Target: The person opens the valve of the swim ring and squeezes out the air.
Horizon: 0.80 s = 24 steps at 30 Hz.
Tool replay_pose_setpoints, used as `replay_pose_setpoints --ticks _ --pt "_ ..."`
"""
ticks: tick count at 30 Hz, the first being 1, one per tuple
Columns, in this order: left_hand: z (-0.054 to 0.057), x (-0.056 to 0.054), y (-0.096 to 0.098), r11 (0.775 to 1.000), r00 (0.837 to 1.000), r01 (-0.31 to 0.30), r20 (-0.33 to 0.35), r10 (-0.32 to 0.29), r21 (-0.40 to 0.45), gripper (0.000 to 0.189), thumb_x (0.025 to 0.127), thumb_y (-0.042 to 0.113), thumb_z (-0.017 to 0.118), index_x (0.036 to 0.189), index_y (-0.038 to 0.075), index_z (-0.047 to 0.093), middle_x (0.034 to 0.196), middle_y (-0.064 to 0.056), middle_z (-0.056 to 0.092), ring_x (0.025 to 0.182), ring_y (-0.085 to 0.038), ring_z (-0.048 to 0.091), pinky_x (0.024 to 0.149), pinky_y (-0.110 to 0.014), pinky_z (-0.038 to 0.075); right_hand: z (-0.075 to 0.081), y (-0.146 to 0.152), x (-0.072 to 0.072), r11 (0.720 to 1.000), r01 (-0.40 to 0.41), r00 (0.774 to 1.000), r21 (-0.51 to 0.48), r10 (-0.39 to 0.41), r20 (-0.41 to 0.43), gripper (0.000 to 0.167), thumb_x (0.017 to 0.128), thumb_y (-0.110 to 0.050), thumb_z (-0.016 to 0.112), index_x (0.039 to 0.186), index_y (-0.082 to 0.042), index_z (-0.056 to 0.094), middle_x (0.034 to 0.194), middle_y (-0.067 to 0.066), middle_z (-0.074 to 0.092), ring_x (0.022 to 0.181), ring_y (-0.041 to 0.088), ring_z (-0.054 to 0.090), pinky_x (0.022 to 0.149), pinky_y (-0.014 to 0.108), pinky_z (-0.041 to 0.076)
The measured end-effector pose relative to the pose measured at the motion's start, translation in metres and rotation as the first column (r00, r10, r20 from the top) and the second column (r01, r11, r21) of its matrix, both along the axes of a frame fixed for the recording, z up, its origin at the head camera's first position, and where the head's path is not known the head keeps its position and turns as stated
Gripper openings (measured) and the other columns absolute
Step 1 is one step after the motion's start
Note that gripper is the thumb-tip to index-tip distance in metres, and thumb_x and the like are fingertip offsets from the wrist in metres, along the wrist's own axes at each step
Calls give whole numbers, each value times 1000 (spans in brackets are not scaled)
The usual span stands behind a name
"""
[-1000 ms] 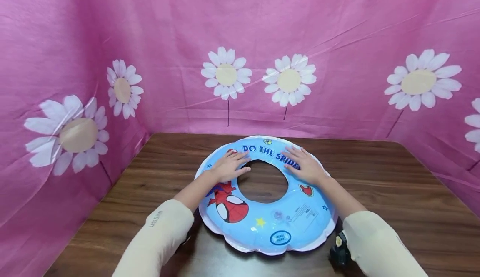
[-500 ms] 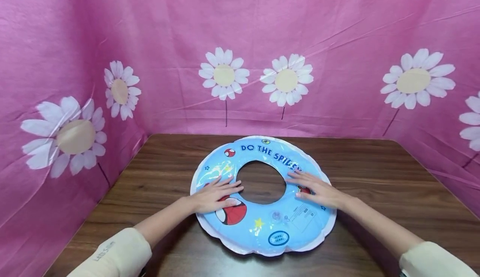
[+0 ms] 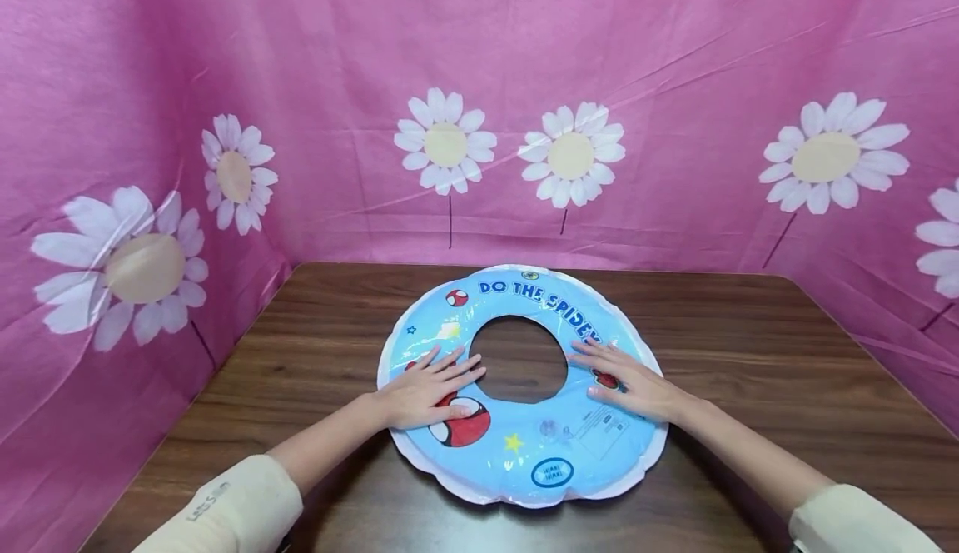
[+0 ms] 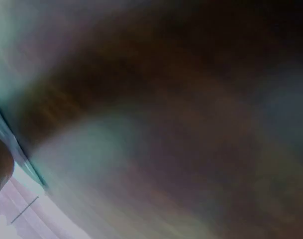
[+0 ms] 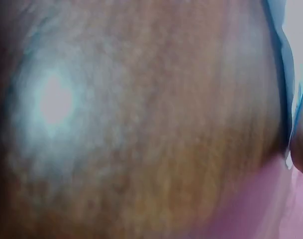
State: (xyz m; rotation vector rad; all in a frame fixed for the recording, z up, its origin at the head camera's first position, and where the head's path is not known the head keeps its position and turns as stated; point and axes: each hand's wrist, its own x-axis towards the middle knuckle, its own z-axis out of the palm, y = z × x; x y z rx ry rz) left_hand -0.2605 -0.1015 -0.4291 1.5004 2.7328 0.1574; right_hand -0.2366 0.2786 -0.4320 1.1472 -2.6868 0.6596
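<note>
A light blue inflatable swim ring (image 3: 517, 453) lies flat on the brown wooden table, printed with a red masked cartoon figure, stars and the words "DO THE SPIDEY". My left hand (image 3: 429, 391) rests on its left side, fingers straight and spread, the tips reaching the central hole. On the opposite side my right hand (image 3: 629, 382) lies with straight fingers, palm down. A clear valve (image 3: 549, 428) shows on the near part of the ring. Both wrist views are mostly blurred tabletop; an edge of the swim ring (image 4: 14, 144) shows at the left wrist view's left.
The wooden table (image 3: 749, 353) extends around the ring on all sides. A pink cloth (image 3: 509, 45) with large white daisies hangs behind the table and along both sides.
Both hands have slid toward me along the ring's sides from its far part, mostly in the first half second. Since then they have hardly moved, and the ring stays in nearly the same place.
</note>
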Motion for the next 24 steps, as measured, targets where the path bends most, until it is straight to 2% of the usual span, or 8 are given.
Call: replay_pose_setpoints --ticks 3,5,8,11,14,17,24 --pt "3 0 -2 998 995 55 -81 -53 27 65 94 59 27 146 21 28 151 4 19 138 -20 6 108 -47 2 9 3 3 998 -35 999 -42 34 -31 54 86 -27 64 136 -13 47 141 8 39 130 37 27 107 42 14" --pt "6 4 -2 993 993 92 -80 -86 71 64 93 58 31 145 20 31 150 3 22 137 -22 10 107 -48 4 12 2 8 995 -95 993 -38 92 -70 57 84 -28 66 135 -11 48 139 10 41 129 40 28 108 38 13" --pt "9 20 6 975 987 158 -4 -159 157 66 92 57 36 145 18 30 149 1 23 137 -26 14 106 -51 10 13 -7 19 981 -193 974 -9 191 -121 62 83 -39 64 134 -9 48 138 12 43 126 43 31 105 42 15" --pt "7 39 18 964 972 184 108 -208 194 74 89 60 38 148 20 19 152 1 16 137 -28 9 105 -55 9 8 -19 31 971 -239 965 5 238 -107 72 83 -53 58 138 -9 43 139 11 41 126 44 31 101 46 16" --pt "-2 50 27 970 971 186 125 -206 154 82 86 68 30 149 21 7 153 2 7 138 -25 2 104 -58 3 0 -26 37 974 -226 971 0 226 -83 81 83 -65 47 141 -10 37 142 9 37 127 43 29 101 46 13" --pt "-9 51 31 976 976 190 84 -199 110 86 84 73 21 149 20 1 154 1 2 138 -25 -1 103 -58 0 -8 -29 40 981 -192 977 12 192 -91 85 82 -69 43 143 -10 33 144 8 35 128 41 28 104 43 11" --pt "-11 54 36 985 984 166 67 -168 37 82 87 69 23 148 22 -4 153 3 -2 138 -25 -5 103 -56 -4 -13 -31 45 985 -127 982 118 142 -127 81 81 -59 56 144 -14 33 146 8 30 131 38 23 108 40 2"
